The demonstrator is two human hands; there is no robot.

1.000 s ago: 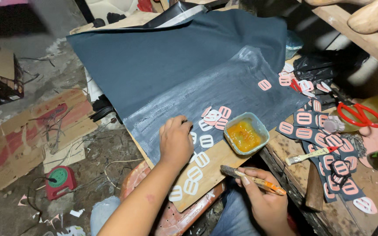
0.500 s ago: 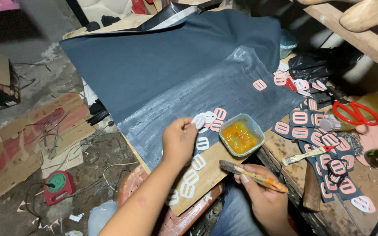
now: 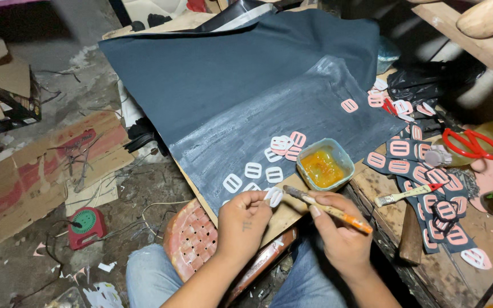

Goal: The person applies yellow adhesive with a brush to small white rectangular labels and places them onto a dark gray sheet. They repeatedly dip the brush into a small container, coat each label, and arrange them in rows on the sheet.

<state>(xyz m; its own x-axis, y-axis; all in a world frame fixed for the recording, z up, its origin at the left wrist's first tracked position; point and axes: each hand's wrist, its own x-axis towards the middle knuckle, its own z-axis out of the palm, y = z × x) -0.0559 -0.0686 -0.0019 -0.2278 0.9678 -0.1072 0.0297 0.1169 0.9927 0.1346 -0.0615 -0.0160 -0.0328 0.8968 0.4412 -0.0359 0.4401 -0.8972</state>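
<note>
A seated person's left hand (image 3: pixel 245 219) pinches a white oval cutout (image 3: pixel 274 196) at the bench (image 3: pixel 283 217) edge, while the right hand (image 3: pixel 338 231) closes on an orange-handled brush (image 3: pixel 326 208), bristles touching the cutout. At two o'clock sits a tub of yellow glue (image 3: pixel 324 164) on dark sheet material (image 3: pixel 246 85).

The big dark sheet (image 3: pixel 229 74) looked like matt leather, with a shiny grey wet patch (image 3: pixel 292 114). The small pink pieces (image 3: pixel 292 140) looked smooth and flat. The brush (image 3: pixel 329 210) had a wooden orange handle. The little tub (image 3: pixel 325 165) was plastic, with glossy yellow glue (image 3: pixel 322 167). The desk (image 3: pixel 429 268) was rough wood.
</note>
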